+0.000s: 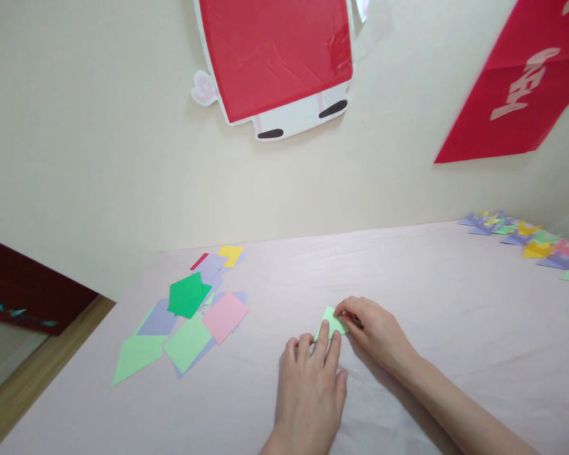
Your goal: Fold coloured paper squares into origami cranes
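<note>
A small light green sheet of paper (330, 321), partly covered by fingers, lies on the pale pink cloth in front of me. My left hand (312, 379) rests palm down with its fingers stretched out, its fingertips pressing on the near edge of the paper. At the paper's right side, my right hand (370, 325) is closed in a pinch, thumb and forefinger at the edge. The right fingers hide that corner, so the exact fold there cannot be made out.
Left of my hands are loose coloured papers, among them a pink square (226, 317), dark green sheets (188, 296) and a light green sheet (137, 355). Folded paper pieces (526, 240) stand in rows at the far right. A wall (313, 189) rises behind the cloth (408, 278).
</note>
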`<state>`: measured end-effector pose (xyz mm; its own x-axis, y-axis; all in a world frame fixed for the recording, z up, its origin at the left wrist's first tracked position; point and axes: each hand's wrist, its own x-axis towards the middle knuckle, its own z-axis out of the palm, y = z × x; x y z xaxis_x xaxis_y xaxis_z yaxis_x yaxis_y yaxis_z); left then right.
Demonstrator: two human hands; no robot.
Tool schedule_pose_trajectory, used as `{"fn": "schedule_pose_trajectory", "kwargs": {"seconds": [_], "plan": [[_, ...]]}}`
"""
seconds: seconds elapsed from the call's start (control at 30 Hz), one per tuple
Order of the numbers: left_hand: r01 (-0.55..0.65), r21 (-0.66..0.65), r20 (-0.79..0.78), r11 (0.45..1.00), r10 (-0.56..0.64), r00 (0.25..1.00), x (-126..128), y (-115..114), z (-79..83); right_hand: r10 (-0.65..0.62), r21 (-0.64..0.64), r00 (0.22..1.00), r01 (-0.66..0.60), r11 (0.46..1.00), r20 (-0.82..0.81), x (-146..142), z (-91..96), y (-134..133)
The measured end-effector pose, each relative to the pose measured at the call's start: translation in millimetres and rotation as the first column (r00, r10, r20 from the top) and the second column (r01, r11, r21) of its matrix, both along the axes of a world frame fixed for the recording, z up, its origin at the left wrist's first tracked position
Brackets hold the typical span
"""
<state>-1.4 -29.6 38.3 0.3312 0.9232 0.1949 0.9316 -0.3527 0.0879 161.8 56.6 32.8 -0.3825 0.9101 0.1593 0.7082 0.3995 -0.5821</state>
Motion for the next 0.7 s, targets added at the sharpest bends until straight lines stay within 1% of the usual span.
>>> {"fn": "schedule_pose_trajectory", "kwargs": {"seconds": [0.17,0.33,0.53,0.7], "plan": [[-0.017,-0.023,-0.036,1.0,0.016,0.999,1.8,0.0,5.5,-0.002,0.016,0.999,0.001,1.0,0.041,-1.5,1.0,-2.6],[-0.015,-0.006,-0.043,1.0,0.015,0.999,2.2,-0.7,5.7,-0.014,0.032,0.999,0.012,0.999,0.051,-4.5,6.7,-6.8],[-0.011,0.013,-0.027,1.0,0.012,1.0,1.9,1.0,4.6,-0.033,0.035,0.999,0.033,0.999,0.016,-3.7,6.9,-10.1],[-0.029,0.037,0.004,0.999,0.029,1.0,-2.3,2.0,4.1,-0.039,0.003,0.999,0.039,0.999,-0.013,2.8,2.8,-9.1]]}}
